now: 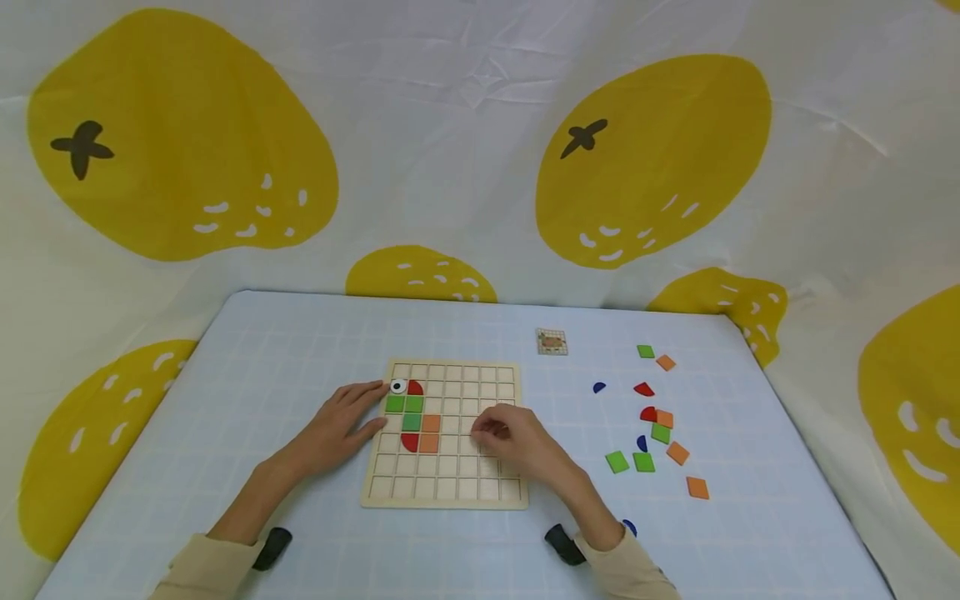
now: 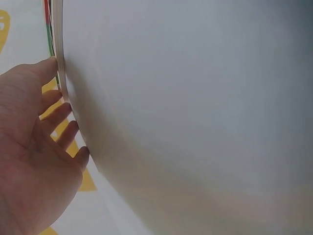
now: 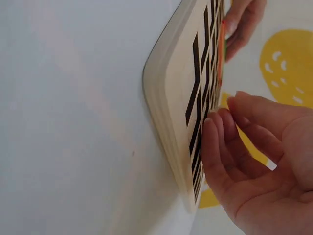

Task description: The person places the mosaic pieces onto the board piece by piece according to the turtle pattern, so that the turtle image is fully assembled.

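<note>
A wooden grid board (image 1: 442,503) lies on the table. Toward its left side sit a round eye piece (image 1: 398,386), a red quarter-round (image 1: 416,387), several green squares (image 1: 413,404), orange squares (image 1: 430,442) and a lower red quarter-round (image 1: 409,442). The left hand (image 1: 339,423) rests at the board's left edge, fingers extended and fingertips touching it near the eye piece. Over the right half of the grid hovers the right hand (image 1: 519,437), fingers loosely bent and thumb close to them; no piece shows between them in the right wrist view (image 3: 264,152).
Loose green squares (image 1: 617,462), orange squares (image 1: 697,487), red quarter-rounds (image 1: 643,389) and blue half-rounds (image 1: 598,387) are scattered to the right of the board. A small picture card (image 1: 552,342) lies behind it. A patterned cloth (image 1: 450,125) hangs behind the table.
</note>
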Demonstrator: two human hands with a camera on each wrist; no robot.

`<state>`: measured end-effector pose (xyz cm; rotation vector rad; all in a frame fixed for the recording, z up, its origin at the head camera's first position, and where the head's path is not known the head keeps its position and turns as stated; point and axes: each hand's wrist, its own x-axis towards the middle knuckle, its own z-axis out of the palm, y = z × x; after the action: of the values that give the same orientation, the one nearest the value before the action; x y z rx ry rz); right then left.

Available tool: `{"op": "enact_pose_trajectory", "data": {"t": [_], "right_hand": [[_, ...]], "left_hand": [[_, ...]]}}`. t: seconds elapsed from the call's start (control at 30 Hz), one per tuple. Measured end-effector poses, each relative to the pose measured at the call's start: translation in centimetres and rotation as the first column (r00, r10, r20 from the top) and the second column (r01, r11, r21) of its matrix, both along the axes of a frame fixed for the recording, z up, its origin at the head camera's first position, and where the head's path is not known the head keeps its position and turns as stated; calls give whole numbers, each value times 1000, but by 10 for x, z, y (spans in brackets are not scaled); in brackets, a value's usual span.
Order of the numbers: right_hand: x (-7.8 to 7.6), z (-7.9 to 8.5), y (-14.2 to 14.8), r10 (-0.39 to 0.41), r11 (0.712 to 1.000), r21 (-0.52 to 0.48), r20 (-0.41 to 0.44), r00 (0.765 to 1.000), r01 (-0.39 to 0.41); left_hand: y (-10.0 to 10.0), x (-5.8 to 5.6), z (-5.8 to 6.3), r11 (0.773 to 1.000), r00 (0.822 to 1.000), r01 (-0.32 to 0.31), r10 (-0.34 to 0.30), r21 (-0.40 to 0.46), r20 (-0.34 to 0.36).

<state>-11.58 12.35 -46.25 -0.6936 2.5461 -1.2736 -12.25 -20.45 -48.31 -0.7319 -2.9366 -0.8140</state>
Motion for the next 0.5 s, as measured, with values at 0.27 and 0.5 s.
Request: {"op": "enact_pose_trajectory", "data": {"t": [0.27,0.5], "right_hand": [[1,-1,32,-60,998,12,-33,998,61],[5,-1,60,-181,981,64,-44,982,184]], "left_hand": [[1,0,-1,1000,1000,-2,2,0,11],[1,0,0,1000,1000,-6,7,-6,19]]}}
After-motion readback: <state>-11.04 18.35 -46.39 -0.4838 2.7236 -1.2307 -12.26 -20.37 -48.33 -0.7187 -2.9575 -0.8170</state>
